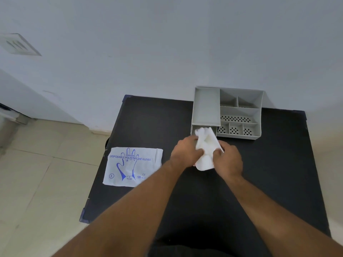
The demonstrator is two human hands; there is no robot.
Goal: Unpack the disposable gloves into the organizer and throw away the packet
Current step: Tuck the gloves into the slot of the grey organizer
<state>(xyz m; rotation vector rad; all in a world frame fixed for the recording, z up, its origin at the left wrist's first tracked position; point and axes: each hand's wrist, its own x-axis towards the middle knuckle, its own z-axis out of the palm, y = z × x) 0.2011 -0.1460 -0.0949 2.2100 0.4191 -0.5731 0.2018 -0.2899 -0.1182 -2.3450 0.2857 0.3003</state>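
Head view: we hold the stack of gloves at the organizer's front-left slot.

Left hand and right hand both pinch the white stack, fingers curled tight on its sides; its far end pokes into the open lower compartment under the flat tray. Packet lies flat, printed side up, on the black table at its left edge, well apart from the hands.

White glove stack at grey organizer drawer mouth, flat printed packet left
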